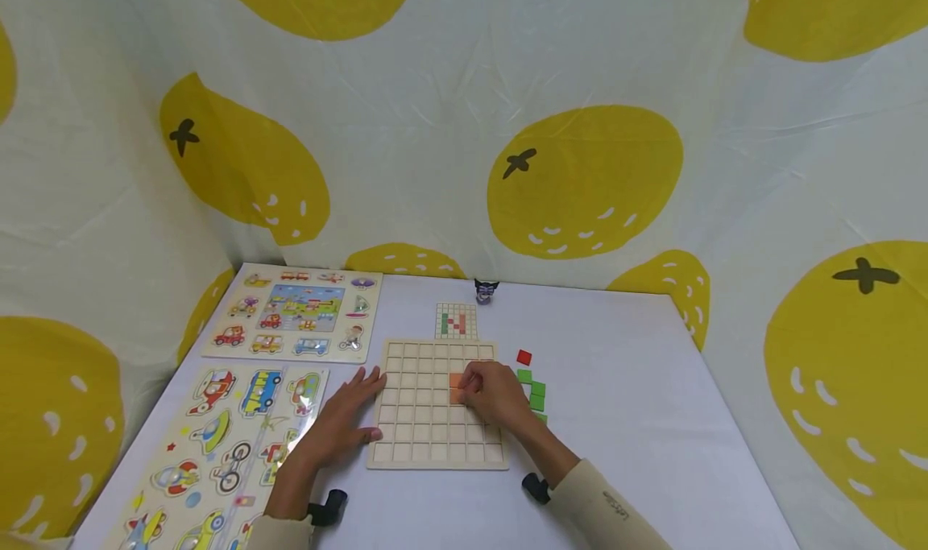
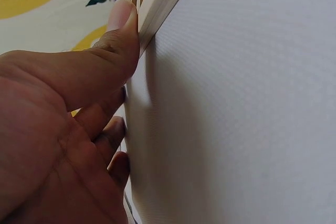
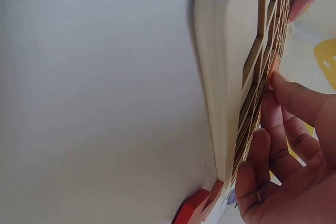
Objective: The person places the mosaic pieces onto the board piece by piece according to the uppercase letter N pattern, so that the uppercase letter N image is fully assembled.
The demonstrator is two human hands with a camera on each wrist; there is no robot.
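Observation:
A wooden grid board (image 1: pixel 416 414) lies flat on the table. My left hand (image 1: pixel 341 421) is spread at its left edge; the left wrist view shows the thumb (image 2: pixel 122 17) against the board's side (image 2: pixel 160 11). Two orange tiles, an upper one (image 1: pixel 455 380) and a lower one (image 1: pixel 455 397), are in neighbouring squares right of the board's middle. My right hand (image 1: pixel 496 393) pinches the lower one between thumb and fingers. In the right wrist view the thumb touches orange (image 3: pixel 274 63); the other fingers are curled beside the board.
Behind the board are a small patterned card (image 1: pixel 456 322) and a small dark-eared figure (image 1: pixel 485 291). To its right lie a red tile (image 1: pixel 524 357) and several green tiles (image 1: pixel 538 389), partly behind the right hand. Two picture puzzle boards (image 1: pixel 290 353) (image 1: pixel 192 427) occupy the left side.

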